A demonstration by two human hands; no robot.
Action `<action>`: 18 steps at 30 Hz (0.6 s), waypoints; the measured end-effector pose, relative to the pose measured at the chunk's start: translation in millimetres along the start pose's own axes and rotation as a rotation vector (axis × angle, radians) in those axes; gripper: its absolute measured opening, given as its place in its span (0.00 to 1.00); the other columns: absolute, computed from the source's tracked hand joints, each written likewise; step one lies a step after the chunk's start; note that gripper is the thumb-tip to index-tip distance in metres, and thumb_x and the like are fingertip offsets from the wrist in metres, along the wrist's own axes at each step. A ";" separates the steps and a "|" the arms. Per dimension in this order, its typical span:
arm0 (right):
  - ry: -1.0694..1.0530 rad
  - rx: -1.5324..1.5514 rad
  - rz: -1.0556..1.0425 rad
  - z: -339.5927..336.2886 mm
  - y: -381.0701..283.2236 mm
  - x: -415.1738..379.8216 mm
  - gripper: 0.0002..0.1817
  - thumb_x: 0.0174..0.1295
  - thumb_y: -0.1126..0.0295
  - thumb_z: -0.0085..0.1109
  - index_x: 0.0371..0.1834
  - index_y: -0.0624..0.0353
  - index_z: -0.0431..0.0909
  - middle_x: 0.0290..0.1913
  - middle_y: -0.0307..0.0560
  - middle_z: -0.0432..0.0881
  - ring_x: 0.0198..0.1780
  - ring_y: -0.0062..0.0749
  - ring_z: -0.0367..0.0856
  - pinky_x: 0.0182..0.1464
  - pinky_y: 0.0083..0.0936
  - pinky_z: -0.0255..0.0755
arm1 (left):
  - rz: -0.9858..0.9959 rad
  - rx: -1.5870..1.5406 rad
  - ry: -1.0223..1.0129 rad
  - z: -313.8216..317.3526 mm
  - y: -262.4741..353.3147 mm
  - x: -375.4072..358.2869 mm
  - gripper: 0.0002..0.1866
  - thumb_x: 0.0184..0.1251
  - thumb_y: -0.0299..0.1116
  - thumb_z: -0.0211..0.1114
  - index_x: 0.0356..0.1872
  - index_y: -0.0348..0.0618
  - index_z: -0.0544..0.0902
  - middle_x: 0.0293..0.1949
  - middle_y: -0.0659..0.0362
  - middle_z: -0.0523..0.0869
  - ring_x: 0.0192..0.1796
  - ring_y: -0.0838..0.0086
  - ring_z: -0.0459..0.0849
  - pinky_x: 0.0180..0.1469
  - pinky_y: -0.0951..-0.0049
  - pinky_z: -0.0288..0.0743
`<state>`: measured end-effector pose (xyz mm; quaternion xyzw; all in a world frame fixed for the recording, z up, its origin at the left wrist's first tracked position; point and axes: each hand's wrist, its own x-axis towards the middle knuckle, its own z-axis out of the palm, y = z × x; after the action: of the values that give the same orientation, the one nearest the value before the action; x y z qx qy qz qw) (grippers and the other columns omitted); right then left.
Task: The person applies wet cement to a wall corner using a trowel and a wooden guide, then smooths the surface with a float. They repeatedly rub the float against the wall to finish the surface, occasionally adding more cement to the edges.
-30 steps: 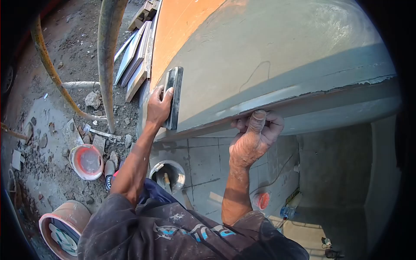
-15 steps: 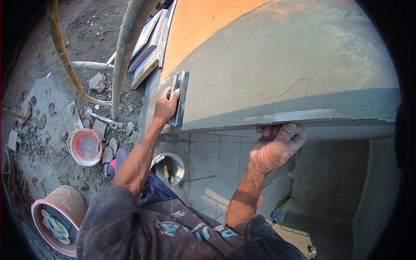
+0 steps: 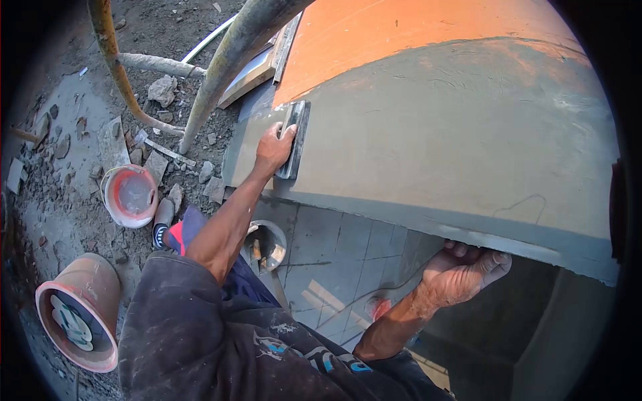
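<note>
My left hand (image 3: 275,150) is closed around the handle of a plastering float (image 3: 294,139). The float lies against grey, freshly plastered wall (image 3: 414,140), close to the wall's left end and just below the orange area. Farther right, my right hand (image 3: 461,273) has its fingers curled up at the lower plaster edge, beside a smooth pale band (image 3: 498,244) along that edge. Its fingertips are partly hidden there, so whatever they grip cannot be made out. A faint curved line marks the plaster above this hand.
Curved poles (image 3: 221,73) stand at upper left over rubble. A red-rimmed bucket (image 3: 129,196) and a larger tub (image 3: 80,311) with slippers inside are at left. Below the wall, a small bucket (image 3: 267,246) with a tool sits on floor tiles (image 3: 328,247).
The view has tilted and shifted, so the wall edge now slopes down to the right. Both hands keep roughly the same places on the wall, the left still holding the float.
</note>
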<state>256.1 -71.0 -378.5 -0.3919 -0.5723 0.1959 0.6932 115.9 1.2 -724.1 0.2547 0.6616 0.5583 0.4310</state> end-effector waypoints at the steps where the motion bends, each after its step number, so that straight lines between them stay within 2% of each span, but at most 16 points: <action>1: 0.002 -0.008 -0.002 -1.0 0.0 -0.1 0.17 0.70 0.52 0.62 0.50 0.49 0.70 0.26 0.37 0.75 0.20 0.19 0.68 0.18 0.17 0.69 | 0.114 -0.048 0.012 -1.9 29.7 -5.2 0.29 0.71 0.51 0.61 0.57 0.31 0.79 0.49 0.37 0.84 0.53 0.48 0.83 0.58 0.59 0.74; 2: 0.002 -0.016 -0.004 -2.1 -0.2 0.0 0.17 0.70 0.53 0.62 0.50 0.49 0.70 0.27 0.37 0.75 0.20 0.19 0.68 0.18 0.17 0.69 | 0.172 -0.110 -0.050 -14.9 58.5 -36.9 0.27 0.70 0.48 0.63 0.57 0.32 0.79 0.47 0.39 0.84 0.52 0.48 0.83 0.57 0.59 0.74; 4: -0.002 0.007 0.013 -7.1 1.8 0.2 0.16 0.70 0.54 0.63 0.50 0.49 0.72 0.28 0.34 0.74 0.21 0.16 0.67 0.19 0.13 0.71 | 0.198 -0.172 -0.098 -27.1 56.7 -96.7 0.26 0.69 0.47 0.65 0.56 0.33 0.80 0.51 0.40 0.83 0.53 0.48 0.83 0.57 0.60 0.75; 6: 0.047 0.015 0.014 -9.9 4.8 3.8 0.15 0.71 0.55 0.62 0.51 0.49 0.73 0.30 0.33 0.74 0.22 0.15 0.67 0.19 0.12 0.71 | 0.131 -0.077 -0.054 -28.2 0.0 -120.4 0.28 0.70 0.49 0.64 0.57 0.31 0.80 0.50 0.38 0.84 0.54 0.48 0.83 0.57 0.59 0.75; 8: 0.020 -0.004 0.013 -13.4 2.6 1.9 0.14 0.72 0.55 0.61 0.52 0.50 0.74 0.33 0.33 0.75 0.25 0.13 0.69 0.20 0.10 0.71 | -0.148 -0.022 -0.070 -27.7 -68.6 -91.1 0.30 0.70 0.51 0.63 0.58 0.30 0.79 0.50 0.36 0.84 0.55 0.48 0.84 0.59 0.59 0.75; 9: 0.020 -0.016 0.011 -17.6 1.7 2.3 0.17 0.71 0.53 0.62 0.53 0.50 0.74 0.33 0.34 0.76 0.25 0.15 0.68 0.22 0.13 0.70 | -0.286 0.005 -0.076 -19.8 -97.1 -70.4 0.32 0.70 0.53 0.62 0.58 0.30 0.79 0.50 0.35 0.84 0.55 0.48 0.84 0.59 0.59 0.75; 11: 0.022 -0.030 0.009 -24.4 5.8 5.6 0.21 0.69 0.49 0.63 0.55 0.50 0.74 0.34 0.36 0.78 0.25 0.20 0.66 0.25 0.19 0.69 | -0.245 0.067 -0.083 -4.9 -108.9 -7.8 0.35 0.70 0.56 0.60 0.59 0.29 0.78 0.50 0.33 0.84 0.56 0.47 0.84 0.60 0.59 0.75; 13: 0.012 -0.041 -0.022 -22.8 7.4 5.8 0.21 0.69 0.49 0.62 0.56 0.50 0.75 0.35 0.36 0.79 0.25 0.20 0.67 0.25 0.19 0.69 | -0.140 0.048 0.005 -3.9 -37.7 20.0 0.36 0.69 0.57 0.60 0.60 0.29 0.78 0.52 0.33 0.83 0.59 0.47 0.83 0.60 0.58 0.75; 15: 0.038 -0.056 -0.050 -20.5 8.6 5.5 0.21 0.70 0.49 0.62 0.57 0.49 0.76 0.35 0.35 0.79 0.26 0.20 0.67 0.25 0.20 0.69 | 0.024 -0.008 -0.019 -3.3 13.5 14.5 0.35 0.69 0.56 0.61 0.59 0.29 0.78 0.51 0.34 0.84 0.57 0.47 0.83 0.59 0.58 0.75; 16: 0.062 -0.067 -0.061 -18.8 8.5 6.2 0.21 0.70 0.49 0.61 0.57 0.49 0.76 0.36 0.35 0.79 0.26 0.20 0.67 0.26 0.20 0.69 | 0.038 -0.081 -0.099 -17.1 44.3 -14.9 0.32 0.69 0.53 0.63 0.59 0.30 0.78 0.49 0.36 0.85 0.54 0.48 0.84 0.58 0.60 0.75; 17: 0.091 -0.063 -0.058 -14.6 8.3 6.2 0.21 0.70 0.49 0.61 0.57 0.49 0.77 0.36 0.35 0.79 0.26 0.20 0.67 0.26 0.20 0.69 | 0.133 -0.151 -0.107 -17.1 33.7 -40.5 0.29 0.69 0.48 0.65 0.58 0.32 0.79 0.46 0.39 0.85 0.50 0.50 0.85 0.56 0.60 0.76; 18: 0.120 -0.060 -0.055 -10.4 8.0 6.2 0.21 0.70 0.50 0.61 0.57 0.49 0.77 0.36 0.35 0.79 0.26 0.20 0.67 0.26 0.20 0.69 | 0.145 -0.127 -0.090 -20.6 22.6 -67.4 0.27 0.69 0.46 0.66 0.58 0.33 0.79 0.46 0.41 0.84 0.49 0.51 0.85 0.56 0.60 0.76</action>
<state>269.0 -65.0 -381.1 -0.4075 -0.5460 0.1359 0.7193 128.7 -59.0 -683.1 0.2987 0.5847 0.6169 0.4341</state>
